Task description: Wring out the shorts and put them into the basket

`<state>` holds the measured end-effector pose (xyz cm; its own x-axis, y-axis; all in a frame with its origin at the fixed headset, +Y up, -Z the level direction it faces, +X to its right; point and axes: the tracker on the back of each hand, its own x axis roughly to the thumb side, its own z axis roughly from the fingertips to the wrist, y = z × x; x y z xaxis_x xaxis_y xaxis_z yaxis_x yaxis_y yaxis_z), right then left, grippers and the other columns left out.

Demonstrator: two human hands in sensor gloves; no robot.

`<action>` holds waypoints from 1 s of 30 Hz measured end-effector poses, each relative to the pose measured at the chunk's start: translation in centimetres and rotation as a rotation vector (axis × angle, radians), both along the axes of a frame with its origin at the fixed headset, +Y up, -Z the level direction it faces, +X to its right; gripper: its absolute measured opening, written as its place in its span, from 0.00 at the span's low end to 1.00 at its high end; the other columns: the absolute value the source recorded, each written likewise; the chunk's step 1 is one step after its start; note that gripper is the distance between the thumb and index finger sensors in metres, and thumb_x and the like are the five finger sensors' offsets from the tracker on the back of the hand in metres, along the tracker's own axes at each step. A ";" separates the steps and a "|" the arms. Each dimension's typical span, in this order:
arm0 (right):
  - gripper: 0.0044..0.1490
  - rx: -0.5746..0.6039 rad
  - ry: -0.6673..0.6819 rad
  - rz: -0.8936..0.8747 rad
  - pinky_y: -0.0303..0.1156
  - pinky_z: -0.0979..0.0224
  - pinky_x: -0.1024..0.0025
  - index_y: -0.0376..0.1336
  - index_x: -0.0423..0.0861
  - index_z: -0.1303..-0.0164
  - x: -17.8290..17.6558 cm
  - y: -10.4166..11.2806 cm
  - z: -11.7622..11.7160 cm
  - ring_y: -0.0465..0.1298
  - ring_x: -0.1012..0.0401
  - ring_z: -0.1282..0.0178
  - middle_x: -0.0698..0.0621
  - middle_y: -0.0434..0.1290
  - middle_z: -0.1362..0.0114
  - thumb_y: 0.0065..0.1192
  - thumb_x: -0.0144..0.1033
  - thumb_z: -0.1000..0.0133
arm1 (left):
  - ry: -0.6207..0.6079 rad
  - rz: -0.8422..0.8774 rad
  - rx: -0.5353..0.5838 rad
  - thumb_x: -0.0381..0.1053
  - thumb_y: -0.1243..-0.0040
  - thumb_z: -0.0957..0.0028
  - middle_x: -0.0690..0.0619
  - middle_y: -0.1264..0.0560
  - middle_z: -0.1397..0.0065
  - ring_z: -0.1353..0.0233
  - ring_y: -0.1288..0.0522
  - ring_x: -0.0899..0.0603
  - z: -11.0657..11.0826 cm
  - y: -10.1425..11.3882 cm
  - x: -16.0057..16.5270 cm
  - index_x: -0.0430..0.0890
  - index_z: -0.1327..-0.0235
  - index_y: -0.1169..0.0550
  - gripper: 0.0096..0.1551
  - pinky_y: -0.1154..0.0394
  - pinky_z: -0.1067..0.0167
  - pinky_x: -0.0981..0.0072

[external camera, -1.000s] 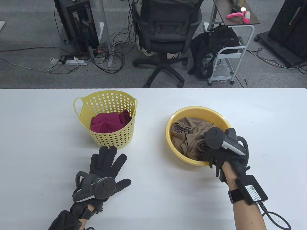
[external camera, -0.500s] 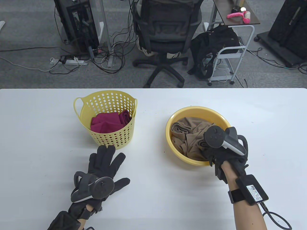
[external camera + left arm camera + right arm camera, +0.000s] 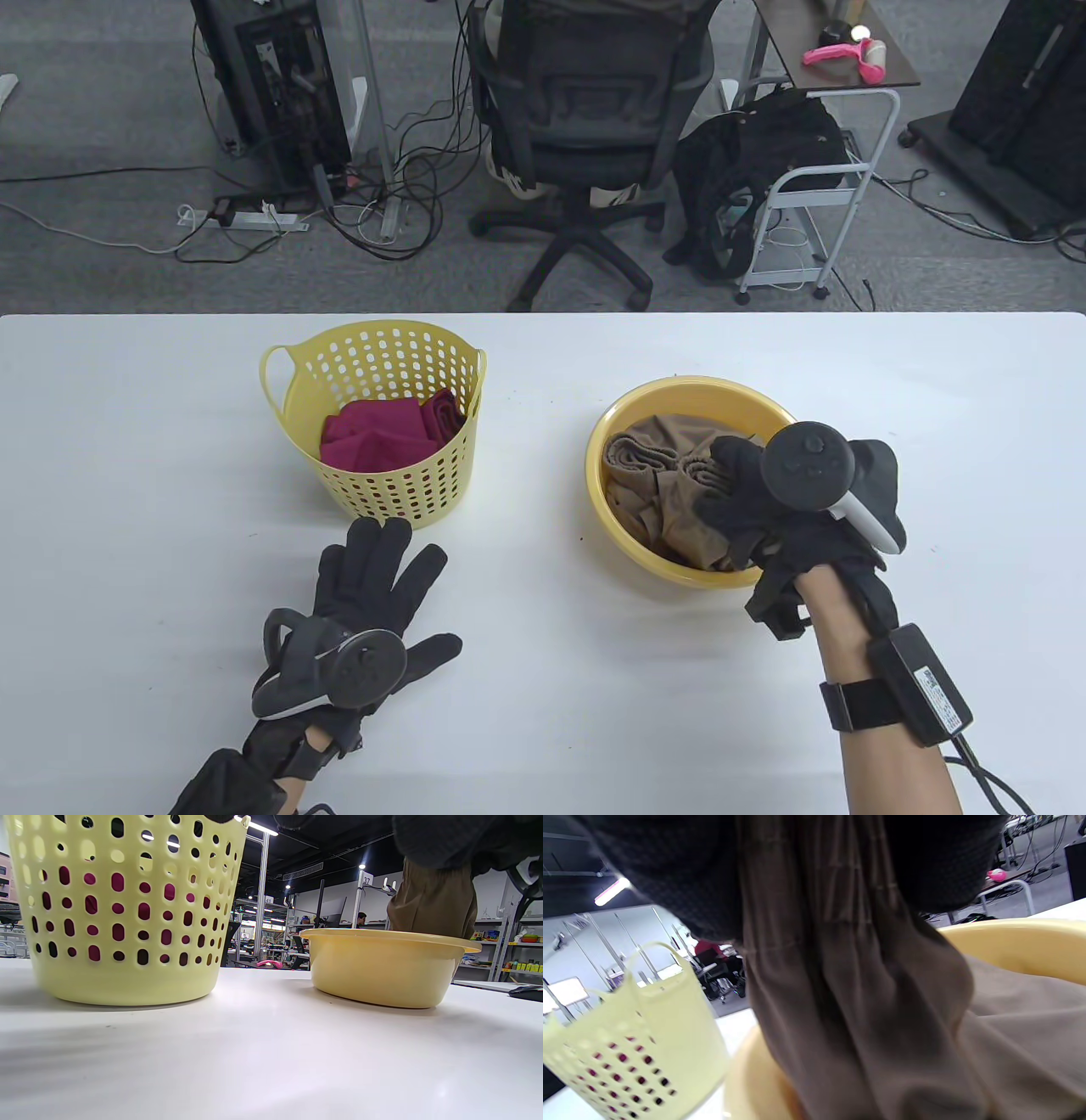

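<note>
White table (image 3: 543,382), office floor beyond it with a swivel chair (image 3: 577,127) and cable clutter: your work surface.

Item: yellow perforated basket (image 3: 293,399), standing left of centre, already holding a folded magenta garment (image 3: 386,433). Destination for the shorts.

Item: yellow basin (image 3: 611,531), right of centre, well apart from the basket. Holds the brown shorts (image 3: 645,475), bunched, with a rolled band toward the far left side.

Item: your right hand (image 3: 764,509), over the near right part of the basin, fingers curled round a gather of the shorts. The left wrist view shows a column of brown cloth (image 3: 432,899) hanging from the glove down into the basin, so the lift looks begun and most of the fabric is inside.

Item: your left hand (image 3: 373,586), flat on the table just in front of the basket, fingers spread, holding nothing.

Handling note: raise the cloth clear while keeping it over the basin, bring your left hand across to take the lower end, and twist the two ends against each other there, so any water falls in the basin rather than on the table. Only then carry it to the basket.
</note>
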<state>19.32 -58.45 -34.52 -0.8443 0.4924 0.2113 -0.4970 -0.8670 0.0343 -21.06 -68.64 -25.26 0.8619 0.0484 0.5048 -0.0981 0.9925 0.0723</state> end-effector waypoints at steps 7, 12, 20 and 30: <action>0.47 0.000 0.062 -0.154 0.78 0.38 0.51 0.59 0.34 0.28 -1.1 2.2 0.6 0.80 0.42 0.41 0.34 0.71 0.32 0.75 0.49 0.47 | -0.002 0.003 0.002 0.74 0.45 0.45 0.29 0.57 0.10 0.16 0.56 0.16 0.0 0.0 0.0 0.49 0.13 0.50 0.55 0.53 0.32 0.18; 0.47 0.008 0.081 -0.213 0.79 0.39 0.52 0.60 0.33 0.29 -1.6 3.6 0.8 0.80 0.43 0.42 0.34 0.72 0.33 0.75 0.50 0.47 | -0.004 0.003 0.000 0.74 0.45 0.45 0.29 0.57 0.10 0.16 0.56 0.16 0.0 0.0 0.0 0.49 0.14 0.50 0.55 0.53 0.32 0.18; 0.46 0.016 0.110 -0.356 0.79 0.39 0.53 0.60 0.33 0.29 -2.4 5.6 1.1 0.80 0.43 0.43 0.35 0.72 0.33 0.74 0.51 0.46 | -0.002 0.007 0.001 0.74 0.45 0.45 0.29 0.57 0.10 0.16 0.56 0.16 0.0 0.0 0.0 0.50 0.14 0.50 0.55 0.53 0.31 0.19; 0.46 -0.022 0.180 -0.565 0.79 0.40 0.54 0.60 0.33 0.29 -4.5 7.0 1.3 0.81 0.44 0.44 0.35 0.73 0.34 0.73 0.52 0.44 | -0.002 0.009 0.005 0.74 0.45 0.45 0.29 0.57 0.10 0.16 0.56 0.16 0.0 0.1 -0.1 0.49 0.14 0.50 0.55 0.53 0.31 0.19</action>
